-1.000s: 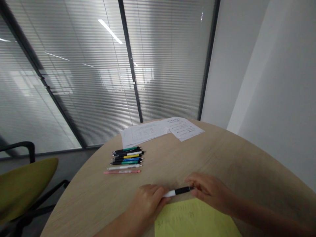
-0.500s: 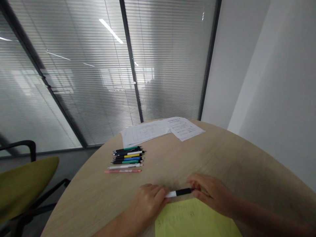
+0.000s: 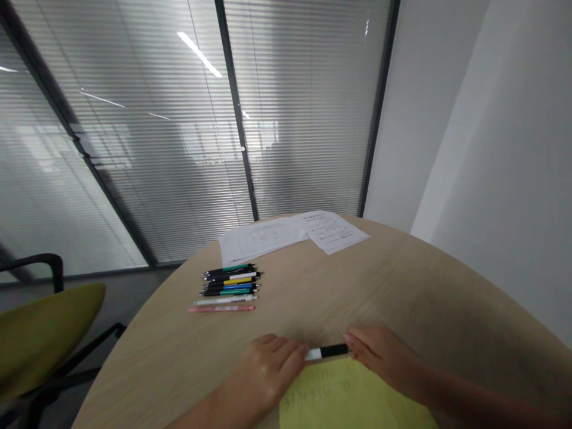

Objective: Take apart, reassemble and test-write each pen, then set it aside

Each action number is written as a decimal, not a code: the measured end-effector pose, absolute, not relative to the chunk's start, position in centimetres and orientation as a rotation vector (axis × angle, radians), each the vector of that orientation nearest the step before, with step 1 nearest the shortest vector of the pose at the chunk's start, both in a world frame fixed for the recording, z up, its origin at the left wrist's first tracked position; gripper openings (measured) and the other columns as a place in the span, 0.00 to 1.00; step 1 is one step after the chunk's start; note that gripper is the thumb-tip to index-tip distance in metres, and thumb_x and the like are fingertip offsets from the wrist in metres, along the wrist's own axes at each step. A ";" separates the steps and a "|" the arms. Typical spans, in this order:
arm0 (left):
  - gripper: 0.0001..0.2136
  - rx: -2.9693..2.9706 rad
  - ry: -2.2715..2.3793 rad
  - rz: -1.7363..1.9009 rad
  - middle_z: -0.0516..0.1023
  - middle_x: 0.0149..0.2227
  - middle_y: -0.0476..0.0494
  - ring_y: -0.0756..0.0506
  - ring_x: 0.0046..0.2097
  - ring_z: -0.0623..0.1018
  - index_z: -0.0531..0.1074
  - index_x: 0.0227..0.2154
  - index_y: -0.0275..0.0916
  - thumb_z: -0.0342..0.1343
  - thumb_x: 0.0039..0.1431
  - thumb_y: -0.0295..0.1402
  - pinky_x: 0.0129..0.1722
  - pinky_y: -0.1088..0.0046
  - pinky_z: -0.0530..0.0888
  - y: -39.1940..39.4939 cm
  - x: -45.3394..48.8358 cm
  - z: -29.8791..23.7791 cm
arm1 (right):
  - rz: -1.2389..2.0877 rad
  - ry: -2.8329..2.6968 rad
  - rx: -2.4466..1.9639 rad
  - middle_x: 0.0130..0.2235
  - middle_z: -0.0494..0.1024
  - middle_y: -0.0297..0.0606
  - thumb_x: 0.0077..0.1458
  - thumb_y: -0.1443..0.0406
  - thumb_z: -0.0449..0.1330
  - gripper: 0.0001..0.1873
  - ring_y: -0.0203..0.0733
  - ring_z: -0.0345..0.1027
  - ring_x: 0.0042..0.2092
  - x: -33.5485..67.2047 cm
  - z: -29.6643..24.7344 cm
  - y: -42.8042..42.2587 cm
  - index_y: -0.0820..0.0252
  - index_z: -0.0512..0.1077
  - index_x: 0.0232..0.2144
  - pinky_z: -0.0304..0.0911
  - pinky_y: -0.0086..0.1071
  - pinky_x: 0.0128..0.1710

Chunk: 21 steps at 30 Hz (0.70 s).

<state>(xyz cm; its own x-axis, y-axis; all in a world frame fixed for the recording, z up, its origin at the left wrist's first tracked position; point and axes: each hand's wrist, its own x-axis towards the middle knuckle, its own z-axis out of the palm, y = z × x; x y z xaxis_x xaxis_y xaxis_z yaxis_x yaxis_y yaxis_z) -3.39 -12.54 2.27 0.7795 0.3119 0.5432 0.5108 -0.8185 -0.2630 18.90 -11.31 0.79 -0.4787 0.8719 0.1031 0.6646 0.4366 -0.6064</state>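
A black and white pen [image 3: 327, 351] lies crosswise between my hands, just beyond a yellow sheet of paper [image 3: 353, 399] with faint writing. My left hand [image 3: 268, 369] has its fingers curled round the pen's white end. My right hand [image 3: 384, 357] pinches the black end with its fingertips. Both hands rest low on the round wooden table [image 3: 402, 286].
A row of several coloured pens [image 3: 230, 285] lies further out on the left, the nearest one pink [image 3: 221, 308]. Two white printed sheets [image 3: 290, 235] lie at the far edge. A chair with an olive seat [image 3: 40, 333] stands at the left. Glass walls with blinds rise behind.
My hands and the pen have slid slightly toward me and closer together, so less of the pen shows between them.
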 end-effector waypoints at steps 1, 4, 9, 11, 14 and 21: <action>0.10 -2.564 -0.596 -0.654 0.74 0.24 0.45 0.49 0.23 0.73 0.65 0.34 0.31 0.38 0.61 0.25 0.21 0.74 0.68 -12.7 -3.4 2.5 | 0.801 -2.240 -1.316 0.16 0.60 0.29 0.56 0.53 0.39 0.24 0.31 0.53 0.20 18.8 0.7 -11.4 0.58 0.56 0.16 0.49 0.25 0.20; 0.12 -2.527 -0.534 -0.583 0.74 0.24 0.43 0.48 0.24 0.73 0.65 0.36 0.27 0.35 0.60 0.22 0.22 0.72 0.70 -13.2 -3.6 3.4 | 1.104 -2.085 -1.358 0.12 0.52 0.26 0.55 0.49 0.38 0.27 0.29 0.47 0.16 18.5 0.4 -11.4 0.58 0.52 0.12 0.48 0.24 0.18; 0.11 -2.507 -0.552 -0.627 0.75 0.24 0.43 0.48 0.23 0.73 0.65 0.35 0.29 0.37 0.60 0.23 0.22 0.73 0.69 -13.2 -3.4 3.5 | 1.188 -2.077 -1.319 0.08 0.52 0.28 0.57 0.52 0.33 0.33 0.28 0.47 0.13 18.9 0.0 -11.0 0.59 0.54 0.07 0.51 0.24 0.17; 0.10 -2.536 -0.681 -0.735 0.74 0.22 0.46 0.49 0.21 0.72 0.66 0.32 0.32 0.39 0.60 0.26 0.20 0.75 0.68 -13.1 -3.1 3.0 | 0.826 -2.159 -1.316 0.13 0.65 0.33 0.58 0.55 0.36 0.30 0.32 0.58 0.18 19.1 0.7 -11.0 0.61 0.63 0.12 0.56 0.26 0.22; 0.09 -2.686 -1.026 -0.866 0.73 0.19 0.49 0.51 0.20 0.72 0.68 0.28 0.36 0.44 0.57 0.30 0.19 0.78 0.65 -13.1 -2.7 2.3 | 0.084 -2.288 -1.079 0.31 0.76 0.42 0.57 0.61 0.43 0.18 0.40 0.67 0.33 19.0 2.0 -11.3 0.61 0.71 0.30 0.60 0.34 0.35; 0.07 -3.209 -2.202 -1.113 0.67 0.16 0.52 0.56 0.17 0.62 0.66 0.19 0.34 0.46 0.46 0.29 0.15 0.83 0.61 -13.5 -1.3 2.5 | -0.576 -2.438 -0.515 0.41 0.73 0.43 0.57 0.71 0.44 0.15 0.41 0.65 0.41 15.9 1.9 -12.7 0.61 0.63 0.45 0.58 0.36 0.40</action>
